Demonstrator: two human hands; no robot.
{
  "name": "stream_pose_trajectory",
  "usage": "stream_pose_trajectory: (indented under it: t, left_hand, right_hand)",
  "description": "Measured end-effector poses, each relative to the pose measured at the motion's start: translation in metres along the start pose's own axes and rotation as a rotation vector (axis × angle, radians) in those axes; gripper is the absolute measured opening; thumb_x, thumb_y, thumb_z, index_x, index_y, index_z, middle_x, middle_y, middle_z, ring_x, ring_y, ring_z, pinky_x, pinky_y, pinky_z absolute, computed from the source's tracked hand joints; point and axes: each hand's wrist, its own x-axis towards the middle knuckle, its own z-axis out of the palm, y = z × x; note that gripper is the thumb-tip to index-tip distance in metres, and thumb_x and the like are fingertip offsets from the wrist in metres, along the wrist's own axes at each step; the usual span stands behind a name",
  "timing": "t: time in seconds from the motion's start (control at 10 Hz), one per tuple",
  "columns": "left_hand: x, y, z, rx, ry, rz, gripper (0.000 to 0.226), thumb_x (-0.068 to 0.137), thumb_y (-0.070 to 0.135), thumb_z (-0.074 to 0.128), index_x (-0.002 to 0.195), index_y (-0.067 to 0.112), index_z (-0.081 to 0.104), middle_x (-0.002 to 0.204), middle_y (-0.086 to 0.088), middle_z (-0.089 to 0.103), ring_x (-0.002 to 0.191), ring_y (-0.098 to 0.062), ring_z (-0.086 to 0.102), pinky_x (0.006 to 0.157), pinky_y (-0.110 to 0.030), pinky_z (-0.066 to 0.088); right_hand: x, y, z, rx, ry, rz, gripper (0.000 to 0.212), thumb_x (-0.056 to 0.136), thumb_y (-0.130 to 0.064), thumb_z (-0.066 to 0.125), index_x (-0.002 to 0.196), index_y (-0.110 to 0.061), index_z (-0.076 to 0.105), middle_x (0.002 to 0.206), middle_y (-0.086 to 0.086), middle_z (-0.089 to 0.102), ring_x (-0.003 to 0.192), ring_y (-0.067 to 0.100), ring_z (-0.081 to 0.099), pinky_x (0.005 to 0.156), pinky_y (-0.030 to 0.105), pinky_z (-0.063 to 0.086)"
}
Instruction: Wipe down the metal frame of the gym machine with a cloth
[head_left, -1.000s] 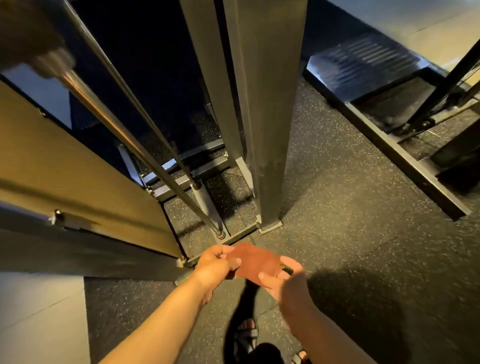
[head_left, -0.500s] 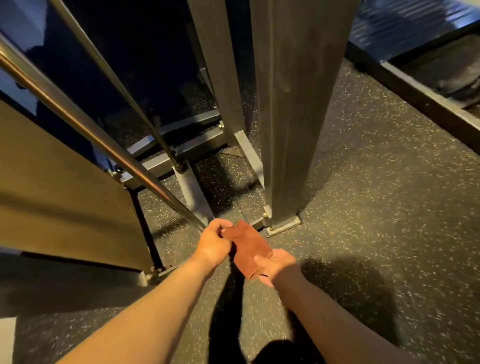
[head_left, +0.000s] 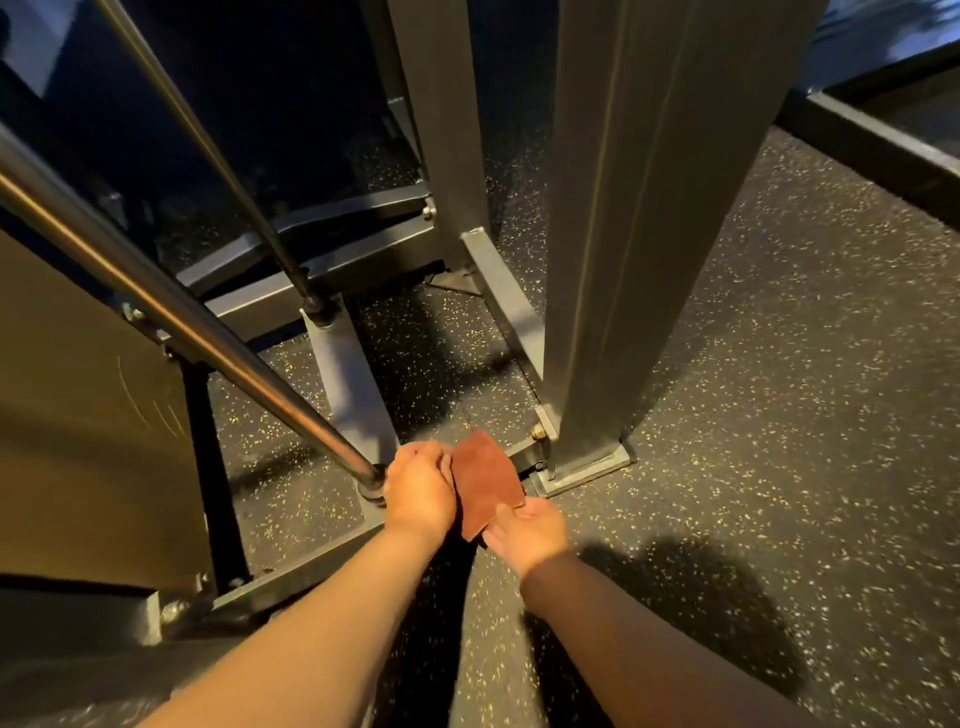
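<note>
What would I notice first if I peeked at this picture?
In the middle, low down, two hands hold a reddish-brown cloth: the left hand grips its left edge and the right hand pinches its lower end. Just behind the cloth, a big grey metal post rises from the speckled floor. A shiny bar slants down from the left and ends beside the left hand.
</note>
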Motion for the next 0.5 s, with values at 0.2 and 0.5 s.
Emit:
stream_pose_trajectory:
  t: [0.2,0.5]
  left_hand:
    - [-0.020,0.013,0.004,0.299,-0.109,0.155,0.053,0.111,0.045,0.027,0.154,0.019,0.045,0.174,-0.006,0.007,0.159,-0.025,0.008,0.128,-0.042,0.012]
    - [-0.034,0.026,-0.003,0.298,0.000,0.225,0.053,0.112,0.037,0.029,0.160,0.017,0.032,0.173,-0.004,0.010,0.161,-0.021,0.006,0.129,-0.043,0.013]
  right_hand:
    - [0.004,-0.005,0.002,-0.023,0.046,0.035,0.007,0.103,-0.008,0.056,0.098,-0.012,0.059,0.086,0.012,0.065,0.075,0.023,0.062,0.081,0.042,0.057]
    - [0.001,0.001,-0.007,-0.170,0.035,0.063,0.036,0.098,-0.008,0.059,0.133,-0.014,0.051,0.117,0.015,0.065,0.099,0.025,0.063,0.093,0.039,0.053]
